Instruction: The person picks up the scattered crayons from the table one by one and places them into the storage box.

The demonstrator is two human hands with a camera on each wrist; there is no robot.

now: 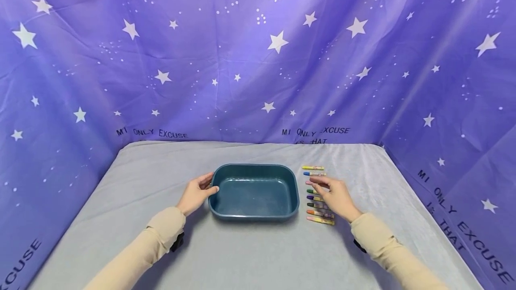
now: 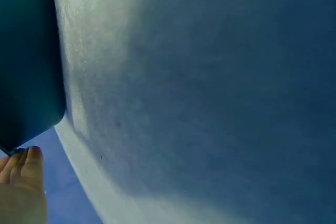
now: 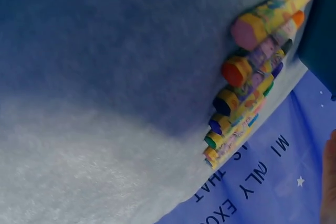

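Head view, left hand (image 1: 195, 195) gripping tub (image 1: 255, 197)

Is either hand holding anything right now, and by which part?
The left hand holds the teal tray at its left end, thumb over the inside, fingers outside. The right hand is over the crayons, nothing clearly held.

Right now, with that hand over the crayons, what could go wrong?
The crayons lie close together in a row, so the right hand above them might bump some and set them rolling. The left hand grips just one end of the tub, so a tug could perhaps slide or tip it.
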